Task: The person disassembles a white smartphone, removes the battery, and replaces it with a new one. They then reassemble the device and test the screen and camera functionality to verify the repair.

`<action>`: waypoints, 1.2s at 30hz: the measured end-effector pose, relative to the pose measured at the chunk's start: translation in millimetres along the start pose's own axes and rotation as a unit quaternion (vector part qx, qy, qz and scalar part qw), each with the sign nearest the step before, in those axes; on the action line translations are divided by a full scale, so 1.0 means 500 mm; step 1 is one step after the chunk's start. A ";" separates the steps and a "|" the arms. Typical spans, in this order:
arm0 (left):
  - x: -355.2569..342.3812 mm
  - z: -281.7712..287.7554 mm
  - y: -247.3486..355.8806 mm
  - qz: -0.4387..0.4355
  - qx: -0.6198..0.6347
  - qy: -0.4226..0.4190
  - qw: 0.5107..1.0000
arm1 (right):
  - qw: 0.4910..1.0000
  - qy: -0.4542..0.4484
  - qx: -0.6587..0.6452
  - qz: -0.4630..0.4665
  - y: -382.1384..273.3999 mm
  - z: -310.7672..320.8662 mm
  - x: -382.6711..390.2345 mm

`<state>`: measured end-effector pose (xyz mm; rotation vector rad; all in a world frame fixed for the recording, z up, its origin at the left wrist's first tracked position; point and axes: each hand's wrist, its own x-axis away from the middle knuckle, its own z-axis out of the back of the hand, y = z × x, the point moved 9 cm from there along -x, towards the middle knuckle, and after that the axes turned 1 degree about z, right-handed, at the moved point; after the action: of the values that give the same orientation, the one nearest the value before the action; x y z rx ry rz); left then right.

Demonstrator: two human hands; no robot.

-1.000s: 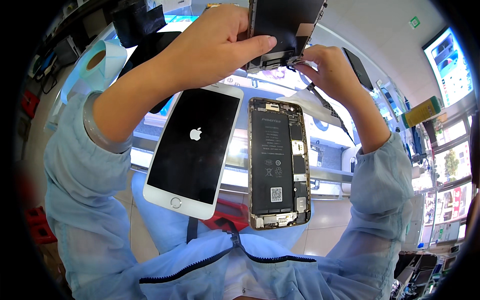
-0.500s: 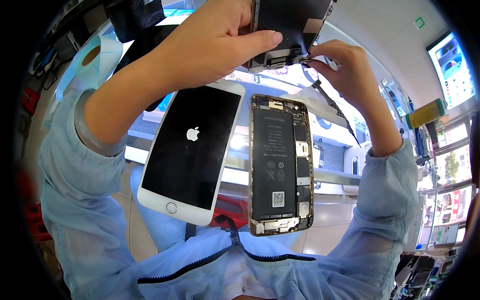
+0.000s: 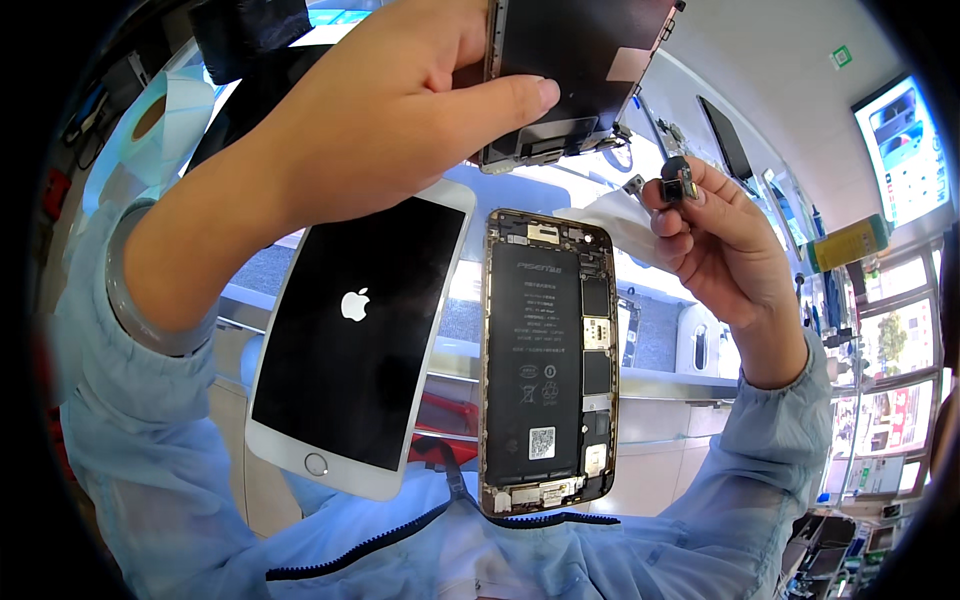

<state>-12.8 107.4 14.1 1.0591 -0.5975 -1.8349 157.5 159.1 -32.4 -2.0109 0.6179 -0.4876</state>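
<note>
My left hand (image 3: pixel 410 120) grips a black phone screen assembly (image 3: pixel 555 55) by its side, thumb across the back, above the bench. Below and right of it, my right hand (image 3: pixel 720 240) is closed, with a small black component with metal bits (image 3: pixel 678 180) pinched in its fingertips, apart from the assembly. A white phone (image 3: pixel 355 360) lies face up at the lower left, its dark screen lit with a white logo. Beside it lies an opened gold phone body (image 3: pixel 545 400), showing its black battery and circuit boards. A pale sheet (image 3: pixel 600 228) is partly hidden behind it.
A pale blue roll (image 3: pixel 170 130) and black objects (image 3: pixel 250 30) stand at the back left of the bench (image 3: pixel 450 350). At the right are a dark phone (image 3: pixel 725 135), a yellow-green container (image 3: pixel 845 243) and a lit screen (image 3: pixel 900 150).
My right hand has moved down away from the screen assembly's lower edge, turning, with the small component now showing in its fingers. The two phones sit lower in the picture.
</note>
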 end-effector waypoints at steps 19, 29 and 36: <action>0.001 -0.003 0.002 -0.012 -0.011 0.016 1.000 | 0.999 -0.039 -0.012 0.000 0.001 -0.023 0.007; 0.000 -0.004 0.010 -0.021 -0.033 0.003 0.999 | 0.999 -0.046 -0.017 -0.002 0.002 -0.027 0.008; -0.002 -0.007 0.006 -0.021 -0.016 0.003 1.000 | 0.997 -0.068 -0.026 0.000 0.005 -0.031 0.009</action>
<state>-8.4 107.0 14.9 1.0627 -0.5434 -1.8715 151.5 144.9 -26.8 -2.0745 0.5520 -0.3333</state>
